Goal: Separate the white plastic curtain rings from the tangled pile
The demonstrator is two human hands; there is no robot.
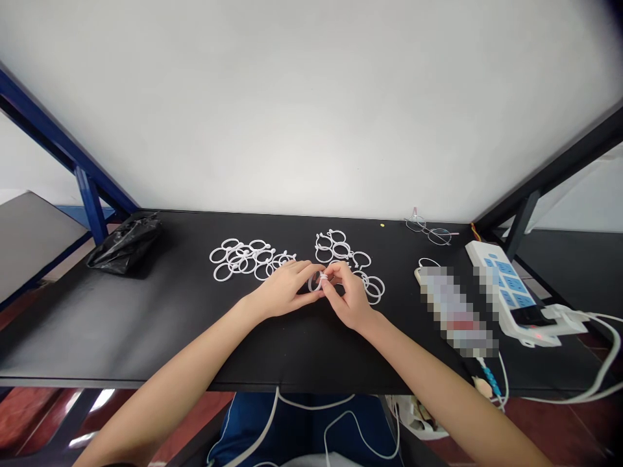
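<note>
Between my two hands, above the middle of the black table, is a white plastic ring with a small closure. My left hand grips the ring's left side, thumb below and fingers above. On its right, my right hand pinches the closure between thumb and fingertips. A pile of similar white rings lies beyond and left of my left hand. Another loose group of rings lies beyond my right hand and beside it, partly hidden by the fingers.
A black plastic bag lies at the table's left end. Eyeglasses, a blurred phone on a cable and a white power strip with plugs are on the right. Cables hang over my lap. A white wall stands behind the black table.
</note>
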